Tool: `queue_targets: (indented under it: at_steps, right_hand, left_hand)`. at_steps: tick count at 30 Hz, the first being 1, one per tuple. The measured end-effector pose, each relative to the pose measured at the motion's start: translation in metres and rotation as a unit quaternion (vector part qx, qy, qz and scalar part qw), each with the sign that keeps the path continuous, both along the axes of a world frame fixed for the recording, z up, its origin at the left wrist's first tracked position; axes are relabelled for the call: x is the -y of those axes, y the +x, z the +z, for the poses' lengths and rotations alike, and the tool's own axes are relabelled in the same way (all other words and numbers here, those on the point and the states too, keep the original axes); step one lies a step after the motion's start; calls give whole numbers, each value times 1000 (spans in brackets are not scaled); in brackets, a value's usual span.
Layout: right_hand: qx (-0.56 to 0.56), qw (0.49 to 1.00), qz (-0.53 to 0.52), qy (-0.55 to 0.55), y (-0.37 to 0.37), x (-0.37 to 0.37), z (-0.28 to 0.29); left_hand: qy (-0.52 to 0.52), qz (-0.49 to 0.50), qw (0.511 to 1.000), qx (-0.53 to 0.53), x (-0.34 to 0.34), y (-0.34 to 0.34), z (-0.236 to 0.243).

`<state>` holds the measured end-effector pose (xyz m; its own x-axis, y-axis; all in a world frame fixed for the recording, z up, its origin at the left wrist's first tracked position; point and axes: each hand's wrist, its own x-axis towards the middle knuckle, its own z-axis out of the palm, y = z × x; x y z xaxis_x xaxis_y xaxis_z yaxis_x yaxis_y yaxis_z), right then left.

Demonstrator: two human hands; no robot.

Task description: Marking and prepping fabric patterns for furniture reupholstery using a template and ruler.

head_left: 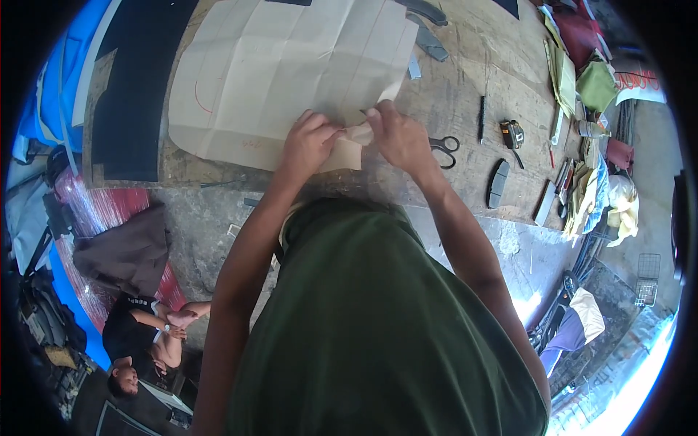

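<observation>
- Head view: the left grip (309,142) and right grip (400,138) face each other, each pinched closed on one end of a narrow pale flap (358,133) between them; whether it joins the sheet below, I cannot tell.
- Directly under the left grip and away to its upper left lies the pale sheet (276,80), creased and flat. The left grip is over its near edge; the right grip is at its right margin. Its far edge leaves the frame, so its long axis cannot be told, though its creases run away from the grips.
- Wrists are low, knuckles up, fingers curled inward; both forearms slant in from below and converge.
- Just right of the right grip, scissors (446,151) lie on the worktop (465,94).
- Farther right: a black pen (481,120), a flat dark pad (497,183) and a tape measure (512,134).
- Well left of the left grip, a dark panel (134,94).
- Farthest, lower left, a seated person (131,330).
</observation>
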<state>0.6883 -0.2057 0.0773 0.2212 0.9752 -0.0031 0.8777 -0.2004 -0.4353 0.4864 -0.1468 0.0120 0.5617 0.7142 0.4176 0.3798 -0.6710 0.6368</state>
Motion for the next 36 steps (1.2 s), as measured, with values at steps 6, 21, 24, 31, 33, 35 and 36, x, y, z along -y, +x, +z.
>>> queue_targets:
  at_steps: [6,21,24,31,33,35,36]
  right_hand:
    - [15,997,70,-25,4,8,21]
    - [107,986,94,-89,-8,-4,41]
    - [107,985,99,-95,-8,-5,41]
    - [119,979,120,-114,-5,-7,47]
    - [111,981,125,-101,-3,-8,47]
    - [106,982,128,-95,3,-10,44]
    - [67,986,126,-86,7,-11,40]
  left_hand:
    - [-28,14,999,44,-3,7,19]
    - [35,12,999,8,-6,14,35]
    - [30,18,999,2,-5,14,34]
    - [10,-4,1000,23,-9,14,40]
    - [-5,-16,999,37,-13,14,42]
    - [-13,-23,999,44,-16,13,44]
    - [-49,-26,997,53,-17,13,46]
